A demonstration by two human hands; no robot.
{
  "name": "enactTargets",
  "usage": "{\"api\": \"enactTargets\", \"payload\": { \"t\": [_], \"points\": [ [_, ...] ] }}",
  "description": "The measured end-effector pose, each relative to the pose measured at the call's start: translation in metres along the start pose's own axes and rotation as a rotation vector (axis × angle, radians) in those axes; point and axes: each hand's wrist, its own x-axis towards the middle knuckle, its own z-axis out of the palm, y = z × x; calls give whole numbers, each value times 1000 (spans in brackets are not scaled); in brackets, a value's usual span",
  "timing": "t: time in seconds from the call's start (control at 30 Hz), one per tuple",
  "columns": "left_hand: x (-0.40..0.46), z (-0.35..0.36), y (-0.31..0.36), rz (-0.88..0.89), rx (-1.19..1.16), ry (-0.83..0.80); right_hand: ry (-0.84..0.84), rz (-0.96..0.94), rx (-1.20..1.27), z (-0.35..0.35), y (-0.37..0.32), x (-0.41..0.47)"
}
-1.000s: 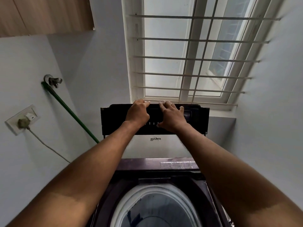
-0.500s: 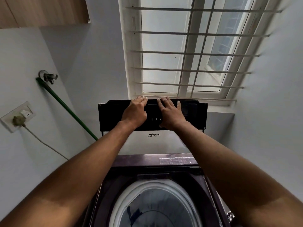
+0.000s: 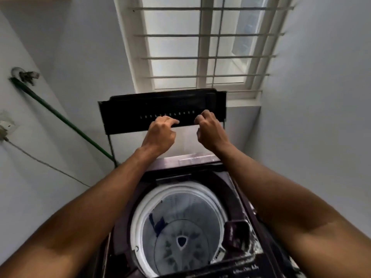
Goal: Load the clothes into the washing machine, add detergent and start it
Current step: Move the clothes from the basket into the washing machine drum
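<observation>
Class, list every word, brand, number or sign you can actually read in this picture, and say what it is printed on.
None can be read.
Front panel of the washing machine: pale lines of print, too blurred to read.
Strip behind the tub opening: a pale label, too blurred to read.
Raised lid: a row of small pale marks, not legible as characters.
</observation>
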Motion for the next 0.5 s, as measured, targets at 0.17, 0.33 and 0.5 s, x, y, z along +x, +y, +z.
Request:
{"api": "enactTargets", "payload": {
  "t": [0.17,0.33,0.5],
  "points": [
    [-34,27,35,60,-121,-114,-37,192,94,-10,16,-75],
    [-76,64,79,95,-233,-274,-104,379,46,-17,40,-159],
    [-111,95,125,201,-316,-425,-128,539,7,-28,66,-229]
  ]
}}
